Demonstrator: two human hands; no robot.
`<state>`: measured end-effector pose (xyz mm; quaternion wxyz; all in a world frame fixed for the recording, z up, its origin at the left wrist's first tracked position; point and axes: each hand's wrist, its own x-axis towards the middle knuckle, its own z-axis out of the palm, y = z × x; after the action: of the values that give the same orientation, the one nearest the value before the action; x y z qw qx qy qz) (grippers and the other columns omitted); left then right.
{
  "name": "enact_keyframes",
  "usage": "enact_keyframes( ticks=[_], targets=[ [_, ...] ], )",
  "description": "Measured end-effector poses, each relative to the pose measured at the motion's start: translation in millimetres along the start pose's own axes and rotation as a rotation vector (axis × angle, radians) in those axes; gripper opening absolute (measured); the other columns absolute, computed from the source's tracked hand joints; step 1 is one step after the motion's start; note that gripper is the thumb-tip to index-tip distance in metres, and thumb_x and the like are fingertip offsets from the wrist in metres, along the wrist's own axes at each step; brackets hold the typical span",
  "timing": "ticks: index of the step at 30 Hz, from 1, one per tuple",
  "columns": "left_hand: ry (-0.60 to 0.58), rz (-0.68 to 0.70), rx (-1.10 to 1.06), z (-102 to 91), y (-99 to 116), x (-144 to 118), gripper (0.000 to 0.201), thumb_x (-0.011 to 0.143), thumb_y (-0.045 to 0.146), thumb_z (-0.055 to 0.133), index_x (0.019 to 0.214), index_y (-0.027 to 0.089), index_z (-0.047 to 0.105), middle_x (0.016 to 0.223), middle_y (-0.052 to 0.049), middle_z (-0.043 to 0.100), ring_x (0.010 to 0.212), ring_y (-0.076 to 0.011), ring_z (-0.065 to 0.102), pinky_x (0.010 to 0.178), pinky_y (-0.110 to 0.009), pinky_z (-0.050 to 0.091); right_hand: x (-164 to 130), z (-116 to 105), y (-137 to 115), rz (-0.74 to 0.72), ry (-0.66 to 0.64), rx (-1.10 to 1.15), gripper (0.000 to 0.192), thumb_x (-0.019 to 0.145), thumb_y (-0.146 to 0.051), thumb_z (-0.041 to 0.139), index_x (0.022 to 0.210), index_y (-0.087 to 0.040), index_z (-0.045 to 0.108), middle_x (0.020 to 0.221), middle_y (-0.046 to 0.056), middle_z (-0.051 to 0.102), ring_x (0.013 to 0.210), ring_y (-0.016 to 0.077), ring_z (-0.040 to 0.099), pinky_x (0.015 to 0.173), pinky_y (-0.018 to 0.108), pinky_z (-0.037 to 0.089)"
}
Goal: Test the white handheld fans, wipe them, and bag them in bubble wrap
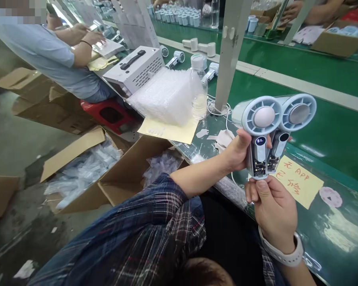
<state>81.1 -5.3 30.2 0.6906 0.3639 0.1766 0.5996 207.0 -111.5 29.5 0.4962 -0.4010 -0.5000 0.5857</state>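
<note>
Two small handheld fans are held upright side by side above the green belt [316,131]. The nearer fan [261,119] has a pale blue ring, a white hub and a lit display showing digits on its handle. The second fan [298,113] sits behind it with a grey hub. My left hand [237,151] wraps the handles from the left, thumb up on the nearer fan. My right hand [273,208], with a white wristband, pinches the bottom ends of the handles from below.
A yellow handwritten note [300,180] lies on the belt. A water bottle [198,89], a stack of clear bags [167,97], a white post [229,55] and a white box [135,69] stand to the left. Open cartons [116,174] are on the floor. A seated co-worker [53,55] works beyond.
</note>
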Motion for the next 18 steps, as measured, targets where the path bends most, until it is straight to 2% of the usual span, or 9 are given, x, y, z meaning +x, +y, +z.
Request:
enact_keyframes(
  ticks=[3,5,7,9,11,14,18],
  targets=[
    [0.020,-0.022,-0.049,3.3,8,-2,0.101,0.044,0.116,0.066,0.069,0.019,0.057,0.119,-0.018,0.076,0.134,-0.0383,0.068,0.093,-0.043,0.064,1,-9,0,-0.044,0.001,-0.250,0.036,0.109,-0.051,0.066,0.089,-0.022,0.068,0.076,0.001,0.067,0.072,0.0171,0.065,0.069,0.031,0.050],
    [0.102,-0.064,-0.164,6.2,16,-5,0.097,0.057,0.115,0.060,0.071,0.019,0.056,0.122,-0.018,0.075,0.136,-0.0368,0.067,0.101,-0.047,0.063,2,-14,-4,-0.120,-0.005,-0.427,0.039,0.108,-0.054,0.067,0.085,-0.022,0.068,0.087,0.005,0.074,0.081,0.0190,0.068,0.073,0.031,0.050],
    [0.180,-0.091,-0.297,8.8,25,-8,0.095,0.074,0.113,0.045,0.073,0.019,0.055,0.127,-0.017,0.074,0.134,-0.0328,0.068,0.105,-0.048,0.062,3,-15,-7,-0.196,0.005,-0.499,0.041,0.107,-0.054,0.068,0.081,-0.021,0.068,0.092,0.006,0.076,0.085,0.0198,0.069,0.075,0.031,0.051],
    [0.192,-0.110,-0.348,10.1,31,-10,0.096,0.081,0.112,0.031,0.072,0.018,0.052,0.129,-0.016,0.074,0.128,-0.0294,0.071,0.102,-0.046,0.063,3,-11,-9,-0.220,0.051,-0.464,0.040,0.107,-0.052,0.068,0.082,-0.021,0.070,0.087,0.005,0.074,0.083,0.0193,0.069,0.075,0.031,0.051],
    [0.161,-0.130,-0.317,9.6,33,-11,0.100,0.077,0.115,0.026,0.069,0.018,0.050,0.127,-0.016,0.074,0.126,-0.0288,0.072,0.098,-0.044,0.064,2,-5,-9,-0.173,0.095,-0.348,0.036,0.107,-0.047,0.070,0.082,-0.022,0.070,0.072,0.000,0.067,0.071,0.0169,0.066,0.069,0.030,0.051],
    [0.123,-0.114,-0.239,6.8,24,-11,0.102,0.063,0.120,0.036,0.068,0.019,0.048,0.122,-0.016,0.075,0.128,-0.0322,0.071,0.096,-0.045,0.065,-1,5,-7,-0.084,0.139,-0.100,0.034,0.107,-0.042,0.073,0.081,-0.022,0.065,0.058,-0.006,0.052,0.057,0.0140,0.058,0.063,0.030,0.048],
    [0.111,-0.056,-0.103,3.9,6,-12,0.105,0.051,0.123,0.043,0.074,0.021,0.050,0.118,-0.017,0.075,0.132,-0.0361,0.069,0.094,-0.047,0.065,-4,12,-2,-0.042,0.163,0.064,0.041,0.107,-0.043,0.074,0.076,-0.022,0.057,0.056,-0.006,0.048,0.053,0.0131,0.053,0.059,0.029,0.044]
  ],
)
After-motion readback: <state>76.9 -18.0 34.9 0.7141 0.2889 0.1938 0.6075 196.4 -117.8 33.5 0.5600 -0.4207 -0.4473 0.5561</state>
